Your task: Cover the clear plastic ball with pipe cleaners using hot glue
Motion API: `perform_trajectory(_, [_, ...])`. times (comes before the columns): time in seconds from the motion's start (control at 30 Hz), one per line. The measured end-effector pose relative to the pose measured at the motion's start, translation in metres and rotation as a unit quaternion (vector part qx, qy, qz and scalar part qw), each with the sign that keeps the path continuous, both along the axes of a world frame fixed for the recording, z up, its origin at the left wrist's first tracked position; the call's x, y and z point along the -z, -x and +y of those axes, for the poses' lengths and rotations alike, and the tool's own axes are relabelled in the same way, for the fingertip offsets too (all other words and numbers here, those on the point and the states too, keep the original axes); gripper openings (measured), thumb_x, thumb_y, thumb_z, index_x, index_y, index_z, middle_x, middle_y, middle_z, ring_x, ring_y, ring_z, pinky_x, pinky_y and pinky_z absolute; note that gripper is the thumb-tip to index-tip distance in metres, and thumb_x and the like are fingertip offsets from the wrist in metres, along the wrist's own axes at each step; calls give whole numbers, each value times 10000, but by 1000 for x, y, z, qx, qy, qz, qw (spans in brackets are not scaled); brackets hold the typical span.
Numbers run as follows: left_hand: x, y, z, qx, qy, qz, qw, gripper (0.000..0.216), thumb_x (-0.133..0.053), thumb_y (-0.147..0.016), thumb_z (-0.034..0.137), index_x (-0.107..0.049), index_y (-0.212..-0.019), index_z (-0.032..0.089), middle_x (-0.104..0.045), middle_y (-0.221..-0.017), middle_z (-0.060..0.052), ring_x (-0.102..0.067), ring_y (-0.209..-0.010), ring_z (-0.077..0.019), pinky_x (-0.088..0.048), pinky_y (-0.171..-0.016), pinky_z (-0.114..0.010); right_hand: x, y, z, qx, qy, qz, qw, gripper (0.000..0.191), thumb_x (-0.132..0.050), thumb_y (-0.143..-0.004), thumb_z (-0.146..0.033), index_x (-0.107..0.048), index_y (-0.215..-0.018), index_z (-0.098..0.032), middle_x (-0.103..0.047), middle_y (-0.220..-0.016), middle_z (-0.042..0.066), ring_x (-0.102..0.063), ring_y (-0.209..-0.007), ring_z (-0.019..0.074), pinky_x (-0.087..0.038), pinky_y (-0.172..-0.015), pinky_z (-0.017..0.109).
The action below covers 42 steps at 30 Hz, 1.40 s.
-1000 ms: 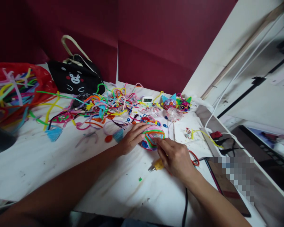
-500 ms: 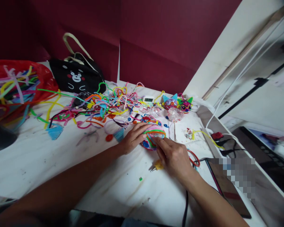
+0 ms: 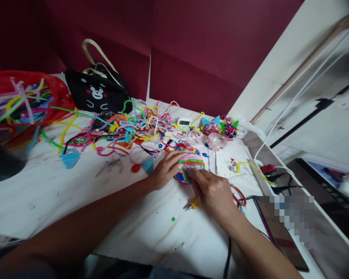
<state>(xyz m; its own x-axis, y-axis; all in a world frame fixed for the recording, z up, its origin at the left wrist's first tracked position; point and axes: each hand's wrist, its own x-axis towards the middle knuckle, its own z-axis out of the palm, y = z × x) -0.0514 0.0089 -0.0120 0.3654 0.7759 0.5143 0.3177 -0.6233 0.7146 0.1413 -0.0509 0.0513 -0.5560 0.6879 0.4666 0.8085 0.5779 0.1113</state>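
While the striped pipe-cleaner craft piece [image 3: 189, 157] is steadied on the bench [image 3: 151, 232] between the left hand's [image 3: 165, 170] thumb and fingers, light pressure is best applied by the curled right hand [image 3: 215, 192], whose pinch cannot be made out.

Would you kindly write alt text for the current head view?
A person's left hand and right hand touch a colourfully striped, rounded craft piece on a white table. Tangled fuzzy stems and a black bag lie beyond, towards the left.
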Motion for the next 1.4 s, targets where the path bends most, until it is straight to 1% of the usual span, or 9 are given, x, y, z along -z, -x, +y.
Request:
perform_trajectory(0.2, [-2, -2, -2, -16, 1, -11, 1000, 414, -419, -980, 297, -528, -1373, 227, -520, -1372, -99, -472, -1304, -227, -355, -1151, -395, -2, 4, -1, 13, -4, -22, 1000, 219, -565, -892, -144, -671, -1079, -185, -689, -779, 17, -635, -639, 157, -286, -546, 281])
perform_trajectory(0.43, [-3, -5, -3, -30, 10, -19, 999, 408, -446, -964, 286, -552, -1354, 228, -536, -1367, -96, -481, -1301, -233, -355, -1154, -394, -4, 7, -2, 17, -10, -30, 999, 153, -582, -885, -142, -673, -1002, -180, -668, -721, 10, -617, -590, 151, -256, -530, 286])
perform_trajectory(0.7, [-5, -7, -4, -37, 7, -26, 999, 392, -454, -957, 273, -569, -1327, 209, -555, -1337, -106, -499, -1276, -226, -374, -1134, -396, -5, 10, -5, 36, 0, -45, 998, 221, -566, -885, -130, -667, -1074, -182, -678, -745, 13, -641, -597, 161, -267, -532, 291])
perform_trajectory(0.83, [-6, -9, -5, -54, 9, -38, 998, 366, -501, -937, 278, -591, -1283, 201, -586, -1301, -104, -526, -1244, -227, -404, -1105, -390, -7, 11, -6, 41, 14, -47, 998, 249, -547, -884, -114, -669, -1085, -194, -686, -750, 15, -637, -595, 156, -264, -523, 285])
perform_trajectory(0.97, [-5, -11, -4, -66, -1, -45, 997, 349, -544, -912, 265, -606, -1247, 191, -616, -1263, -101, -553, -1206, -227, -429, -1075, -389, -6, 11, -6, 38, 10, -38, 999, 260, -541, -885, -113, -672, -1097, -187, -690, -749, 22, -630, -592, 154, -260, -521, 283])
perform_trajectory(1.13, [-4, -12, -3, -75, 1, -46, 996, 341, -549, -904, 258, -608, -1237, 213, -626, -1246, -86, -559, -1195, -222, -433, -1066, -385, -3, 10, -5, 33, -1, -30, 999, 230, -538, -894, -127, -673, -1071, -185, -683, -752, 24, -626, -596, 159, -259, -524, 289])
perform_trajectory(1.3, [-5, -12, -4, -68, 12, -48, 996, 357, -542, -908, 252, -602, -1255, 195, -612, -1251, -95, -550, -1198, -223, -424, -1073, -387, -3, 8, -4, 33, 6, -29, 999, 183, -544, -903, -135, -668, -1028, -184, -677, -750, 15, -640, -615, 163, -279, -543, 292])
perform_trajectory(1.4, [-6, -12, -4, -65, 14, -49, 997, 357, -537, -910, 248, -603, -1257, 198, -611, -1246, -92, -552, -1189, -223, -426, -1072, -388, -4, 7, -5, 34, 8, -34, 999, 188, -522, -924, -147, -662, -1045, -183, -674, -751, 15, -639, -615, 162, -276, -543, 294])
